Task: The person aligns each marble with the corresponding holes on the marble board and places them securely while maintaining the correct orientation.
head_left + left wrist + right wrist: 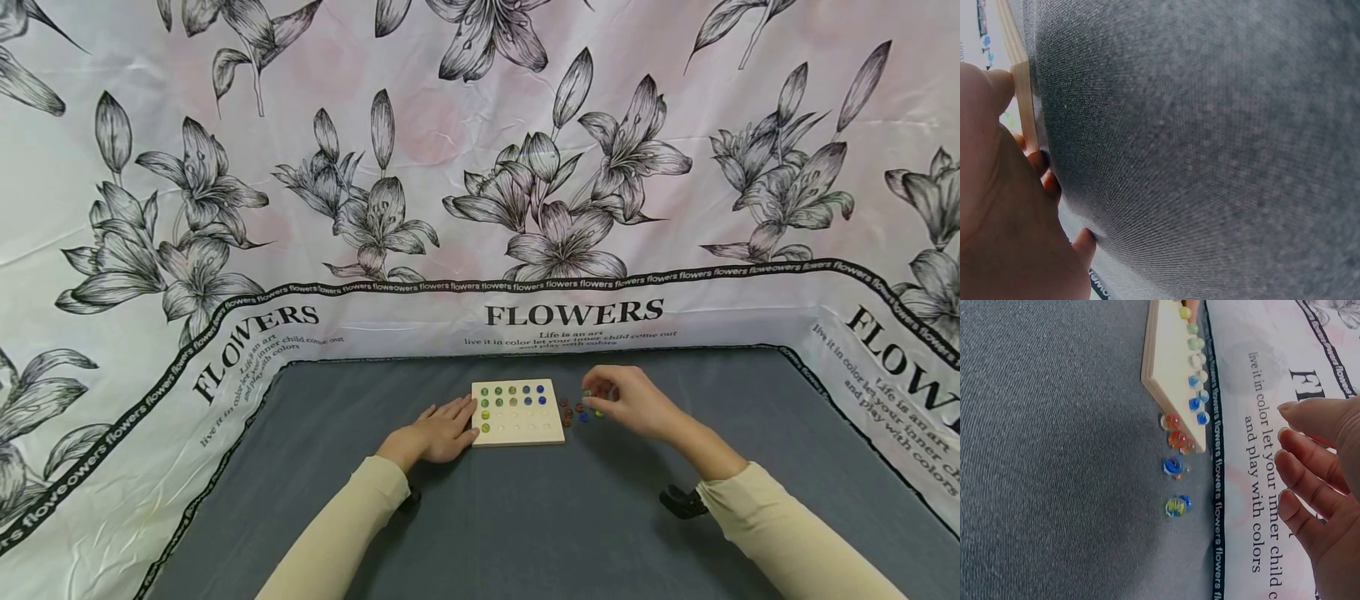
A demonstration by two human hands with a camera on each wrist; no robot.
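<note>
A pale wooden board (517,414) with rows of shallow hollows lies on the grey cloth. Green, pale and blue glass marbles (513,397) fill its two far rows; yellow marbles (485,415) sit in the left column. My left hand (444,429) rests flat at the board's left edge, its thumb touching the side. Right of the board, my right hand (630,400) is raised with curled fingers, pinching a small greenish marble (587,392), mostly hidden. Beneath it lie loose marbles, including red ones (1177,439), a blue one (1174,465) and a yellow-and-blue one (1175,507).
Grey cloth (517,517) covers the table around the board. Behind stands a white hanging cloth (420,321) printed with flowers and lettering. A black wrist strap (682,502) shows below the right forearm.
</note>
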